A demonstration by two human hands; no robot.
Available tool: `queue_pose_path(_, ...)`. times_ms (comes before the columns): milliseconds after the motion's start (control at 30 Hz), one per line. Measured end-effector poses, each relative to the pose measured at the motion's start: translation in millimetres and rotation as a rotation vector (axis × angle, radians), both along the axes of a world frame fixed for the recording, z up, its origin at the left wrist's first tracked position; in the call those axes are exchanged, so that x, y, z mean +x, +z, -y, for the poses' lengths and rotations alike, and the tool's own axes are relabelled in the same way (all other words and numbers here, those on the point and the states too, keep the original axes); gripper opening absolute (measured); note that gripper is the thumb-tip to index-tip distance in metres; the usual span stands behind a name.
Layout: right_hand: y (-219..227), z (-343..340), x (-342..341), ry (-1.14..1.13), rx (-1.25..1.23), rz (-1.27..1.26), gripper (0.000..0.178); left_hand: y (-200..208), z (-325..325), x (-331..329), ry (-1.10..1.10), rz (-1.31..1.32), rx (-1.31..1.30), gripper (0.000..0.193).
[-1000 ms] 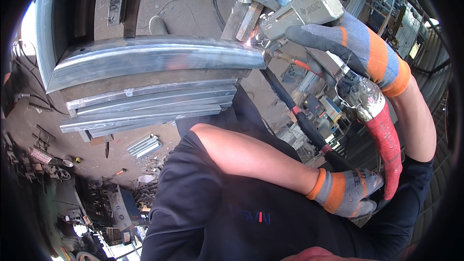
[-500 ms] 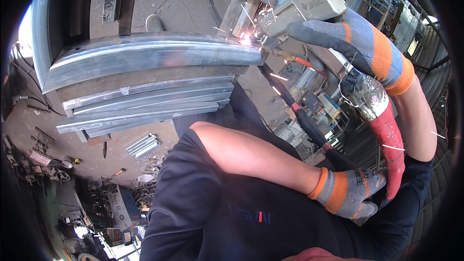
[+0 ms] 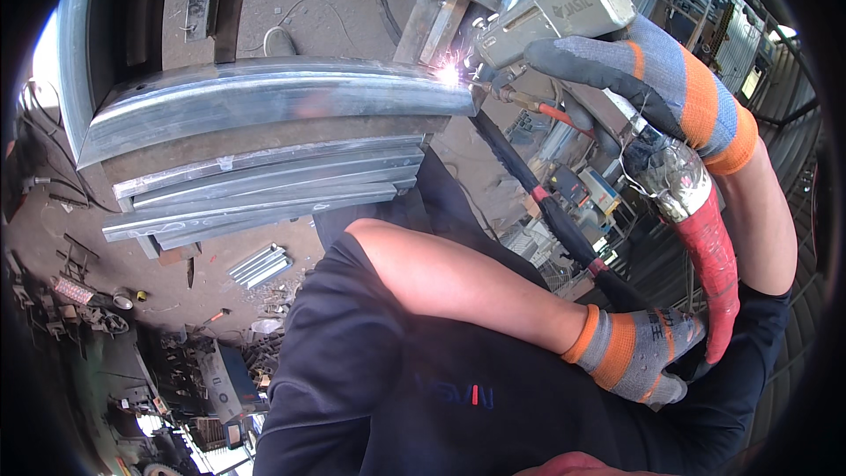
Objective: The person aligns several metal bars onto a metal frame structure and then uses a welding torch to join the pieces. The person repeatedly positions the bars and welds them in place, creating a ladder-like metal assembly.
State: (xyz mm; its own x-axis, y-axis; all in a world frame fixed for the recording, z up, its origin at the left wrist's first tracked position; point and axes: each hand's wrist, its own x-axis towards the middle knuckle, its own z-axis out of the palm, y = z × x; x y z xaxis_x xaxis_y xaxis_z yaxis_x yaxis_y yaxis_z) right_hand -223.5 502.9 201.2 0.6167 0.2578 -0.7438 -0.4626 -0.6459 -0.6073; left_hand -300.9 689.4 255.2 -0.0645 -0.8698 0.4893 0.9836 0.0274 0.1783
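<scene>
In my right hand, gloved in grey, blue and orange, is a boxy grey welding gun; my fingers wrap its handle, which is partly hidden. Its nozzle meets the right end of a long steel tube, where a bright welding spark glows. A thin orange-red feed line runs beside the nozzle. From the handle hangs a red-sleeved hose, with taped wrapping at its top. My left hand, in a grey and orange glove, reaches across my body and closes around the hose's lower end; its fingertips are partly hidden.
Several steel profiles lie stacked below the welded tube. An upright metal frame stands at the left. A black cable with red bands passes behind. Short metal strips, a hammer and scrap lie on the floor.
The long spark streaks across the view have gone, leaving a brighter glow with short sparks at the nozzle. The gun has shifted only very slightly; both hands keep their holds.
</scene>
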Motion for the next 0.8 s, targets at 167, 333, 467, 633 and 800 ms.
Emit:
queue_pose_path(167, -0.4, 0.7, -4.7, -0.053, -0.010, -0.031, 0.045, 4.2, -1.6, -5.9, 0.068, 0.007, 0.020, 0.061)
queue_pose_path(333, 0.6, -1.8, -4.2, -0.102, 0.069, 0.009, 0.044, 9.3, -4.2, -10.5, 0.149, -0.012, 0.087, 0.054)
queue_pose_path(467, 6.3, -2.8, -2.1, -0.034, 0.014, -0.020, 0.043, 12.2, -3.6, -16.3, 0.038, -0.061, 0.046, 0.056)
queue_pose_path(633, 2.4, -2.1, -12.4, -0.118, 0.073, 0.058, 0.042, 17.8, -4.2, -21.3, 0.131, -0.037, 0.081, 0.058)
queue_pose_path(800, -0.6, 0.9, -20.6, -0.144, 0.125, 0.132, 0.042, 16.9, -3.4, -17.6, 0.051, -0.049, 0.033, 0.059)
